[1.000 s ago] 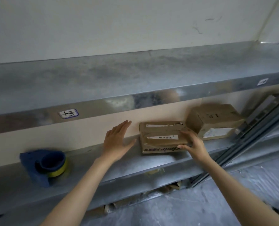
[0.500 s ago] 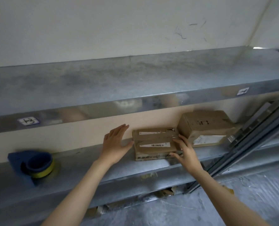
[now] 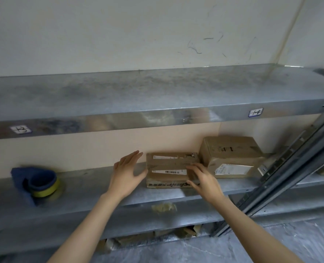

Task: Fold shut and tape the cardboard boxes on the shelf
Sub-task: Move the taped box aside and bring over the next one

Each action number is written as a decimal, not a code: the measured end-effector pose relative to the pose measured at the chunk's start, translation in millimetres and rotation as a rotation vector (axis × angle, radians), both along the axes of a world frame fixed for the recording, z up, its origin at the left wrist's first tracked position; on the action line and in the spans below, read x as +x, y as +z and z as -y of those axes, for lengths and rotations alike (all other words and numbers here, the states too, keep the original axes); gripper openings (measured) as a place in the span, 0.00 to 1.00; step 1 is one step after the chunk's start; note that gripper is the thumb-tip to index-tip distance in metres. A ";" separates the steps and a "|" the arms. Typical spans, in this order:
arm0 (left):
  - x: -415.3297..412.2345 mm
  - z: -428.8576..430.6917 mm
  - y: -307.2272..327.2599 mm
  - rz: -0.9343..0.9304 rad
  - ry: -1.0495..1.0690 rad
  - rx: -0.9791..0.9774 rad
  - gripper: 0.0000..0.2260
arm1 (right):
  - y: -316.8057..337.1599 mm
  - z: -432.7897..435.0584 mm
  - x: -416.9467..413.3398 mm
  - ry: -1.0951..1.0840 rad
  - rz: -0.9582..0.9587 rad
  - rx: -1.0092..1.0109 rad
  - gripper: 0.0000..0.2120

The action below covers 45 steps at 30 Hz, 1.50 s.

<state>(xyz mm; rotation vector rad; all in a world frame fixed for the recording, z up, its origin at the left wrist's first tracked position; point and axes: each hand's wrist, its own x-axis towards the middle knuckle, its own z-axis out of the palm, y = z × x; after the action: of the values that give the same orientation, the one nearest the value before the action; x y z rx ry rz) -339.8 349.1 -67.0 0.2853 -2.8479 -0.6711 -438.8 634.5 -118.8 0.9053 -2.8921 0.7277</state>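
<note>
head view, read from left to right. at far left a blue tape dispenser (image 3: 37,184), loaded with a yellow-green roll, is seen lying on the lower shelf (image 3: 92,188), well apart from the boxes. above it a handwritten label (image 3: 20,129) is stuck to the front lip of the upper shelf (image 3: 157,92). the left hand (image 3: 128,174) is held over the lower shelf just beside the left end of the small box (image 3: 168,168). its grip is spread wide, the fingers are kept straight and nothing is held. whether the thumb touches the box wall cannot be told. a crumpled scrap of tape (image 3: 164,207) is seen on the front edge of the lower shelf, below the small box. the small box is set flat on the lower shelf against the back wall, its flaps are folded down, and two white stickers are carried on its top. the right hand (image 3: 204,179) is laid on the right end of this box. its fingers are stretched across the top, its thumb is set against the front face, and the grip is not closed round the box. a larger box (image 3: 231,156) is placed just beside the small one, to its right, with a white sticker on its front face. a second label (image 3: 255,112) is fixed to the upper shelf lip above it. at far right, slanted metal rails (image 3: 290,168) are seen in front of the shelving.
</note>
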 end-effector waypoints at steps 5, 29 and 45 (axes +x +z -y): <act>17.1 6.1 1.9 0.011 0.051 -0.028 0.29 | -1.6 17.7 -5.7 0.111 -0.049 0.126 0.26; 89.9 55.6 20.9 0.036 0.241 -0.267 0.30 | 48.2 77.8 -7.7 0.090 -0.081 0.274 0.24; 262.9 257.3 69.6 0.061 0.469 -0.473 0.30 | 102.1 342.8 133.3 0.221 -0.079 0.296 0.32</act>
<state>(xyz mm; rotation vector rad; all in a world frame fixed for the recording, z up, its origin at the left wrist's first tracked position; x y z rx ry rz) -76.9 91.8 2.6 0.8564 -2.7254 0.1021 -305.5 291.7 -16.7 1.2670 -2.9055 0.2634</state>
